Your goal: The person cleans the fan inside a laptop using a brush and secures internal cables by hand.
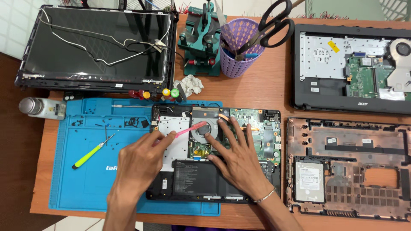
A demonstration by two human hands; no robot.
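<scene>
The opened laptop base (216, 156) lay bottom-up on the blue work mat (85, 179), near the front edge of the wooden table (265, 81), its black battery (197, 177) nearest the person and the green circuit board (252, 128) and round fan (209, 130) beyond. It looked a rigid but delicate thing, best steadied by its plastic frame or the battery rather than by the bare board. The right hand (237, 158) lay flat and spread over the board and battery edge, fingers wide, holding nothing. The left hand (139, 160) pinched a thin pink pry tool (188, 129), its tip resting at the fan; the tool seemed light and somewhat flexible, so likely to bend under hard levering. Around it stood a detached screen panel (98, 42) with loose white wires at the far left, a second stripped laptop chassis (351, 68) at the far right, and a copper-coloured bottom cover (349, 167) with a hard drive (309, 182) just beside the base. Smaller things crowded in: a purple basket (239, 55) with scissors (272, 23), a teal stand (201, 40), a grey bottle (40, 107), a yellow-green screwdriver (92, 152), and tiny loose screws (92, 124) on the mat, easily swept off.
</scene>
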